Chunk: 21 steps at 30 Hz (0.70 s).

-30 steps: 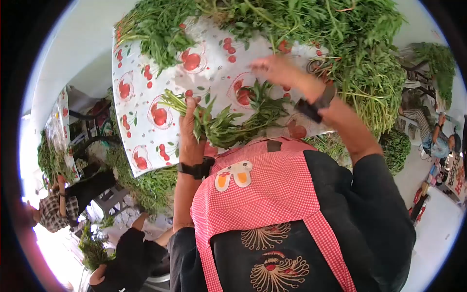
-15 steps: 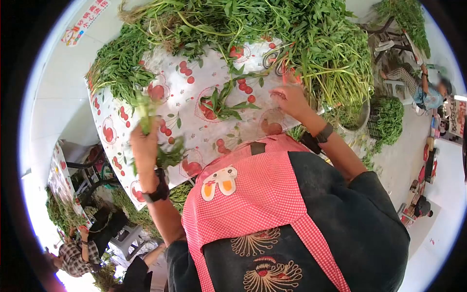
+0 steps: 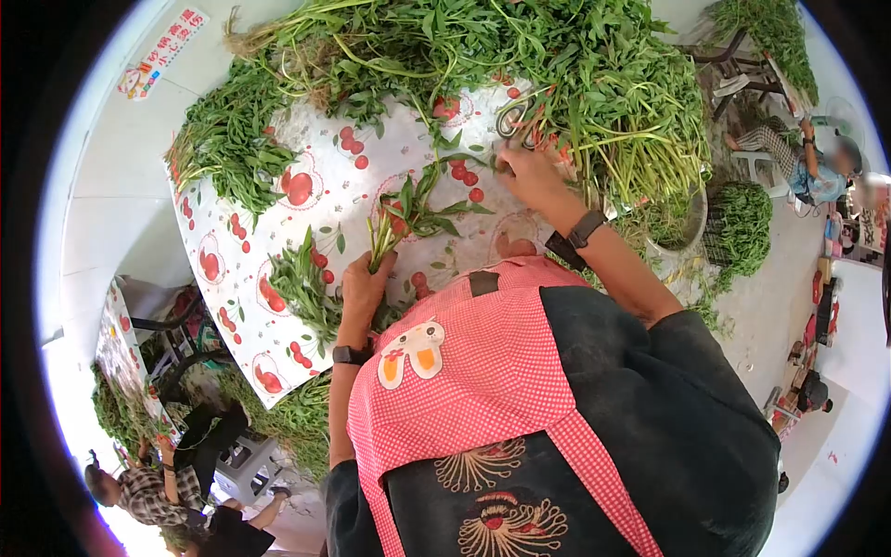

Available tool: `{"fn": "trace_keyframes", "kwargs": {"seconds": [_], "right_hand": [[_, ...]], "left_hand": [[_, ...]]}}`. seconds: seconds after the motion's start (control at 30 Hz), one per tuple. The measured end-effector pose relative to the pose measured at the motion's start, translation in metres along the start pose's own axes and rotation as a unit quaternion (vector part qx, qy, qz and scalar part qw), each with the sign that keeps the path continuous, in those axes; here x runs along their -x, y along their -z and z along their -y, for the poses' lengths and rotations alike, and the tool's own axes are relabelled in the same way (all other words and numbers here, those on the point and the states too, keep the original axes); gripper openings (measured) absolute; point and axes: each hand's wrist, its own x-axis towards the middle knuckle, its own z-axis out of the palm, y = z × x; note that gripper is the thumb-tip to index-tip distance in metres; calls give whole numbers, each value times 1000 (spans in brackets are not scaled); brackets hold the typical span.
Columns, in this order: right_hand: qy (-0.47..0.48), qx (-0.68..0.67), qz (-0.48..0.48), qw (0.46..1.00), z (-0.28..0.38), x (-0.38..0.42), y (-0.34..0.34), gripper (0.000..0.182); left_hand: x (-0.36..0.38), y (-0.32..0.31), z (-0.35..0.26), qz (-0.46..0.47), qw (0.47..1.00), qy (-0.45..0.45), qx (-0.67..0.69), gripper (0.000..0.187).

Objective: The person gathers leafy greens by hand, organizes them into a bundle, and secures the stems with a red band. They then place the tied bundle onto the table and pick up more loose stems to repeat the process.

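Presently: leafy bunch in left hand, right hand near scissors

Specimen: leafy bunch point(image 3: 304, 286), mid-green, leaves narrow and pointed, on the near left part of the table. Foliage droops to the left over the cloth; pale, slender stems stand out of the fist toward the far side. A loose sprig point(image 3: 432, 206) lies just to the right, its leaves splayed; contact with the bunch's stem ends cannot be determined.

Materials: tablecloth point(image 3: 325, 200) white and slightly glossy, printed with red fruit. Far pile point(image 3: 418, 46) tangled, leafy, with some brownish, root-like strands at its left end. Right heap point(image 3: 640, 130) shows many straight, yellow-green stems; left heap point(image 3: 232, 144) is denser, mostly leaf. Scissors point(image 3: 516, 117) with dark loop handles lie at the edge of the greens. Apron point(image 3: 473, 371): red-and-white check fabric with a pale rabbit patch point(image 3: 413, 356).

Pose: left hand point(image 3: 365, 281) closed around the stems, forearm reaching forward from the near left. Right hand point(image 3: 536, 176) lies low over the cloth, just nearer than the scissors, forearm slanting in from the near right. Its fingers curl inward; whether they grip anything cannot be told.
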Motion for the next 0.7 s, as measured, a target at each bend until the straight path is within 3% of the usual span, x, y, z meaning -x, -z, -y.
{"fn": "trace_keyframes", "kwargs": {"seconds": [0.13,0.2,0.3,0.4,0.47,0.57,0.67,0.7], "right_hand": [[24,-11,-36,999,-17,19,1,28],[50,-33,-105,993,-18,30,7,34],[16,55,-121,991,-14,40,18,37],[13,-10,-114,993,6,34,30,37],[-29,-37,-74,996,30,34,38,38],[40,-65,-58,995,66,32,46,38],[77,-170,21,982,109,24,39,33],[48,-294,71,952,122,21,33,31]], "left_hand": [[0,-7,10,4,999,-12,30,38],[1,-5,7,15,995,23,99,35],[0,4,-3,15,994,-7,111,35],[-2,16,-13,40,981,2,191,32],[-3,28,-25,63,971,10,230,31],[-2,41,-41,122,941,1,315,31],[3,48,-61,171,908,-8,383,35],[5,48,-67,178,903,-18,391,36]]}}
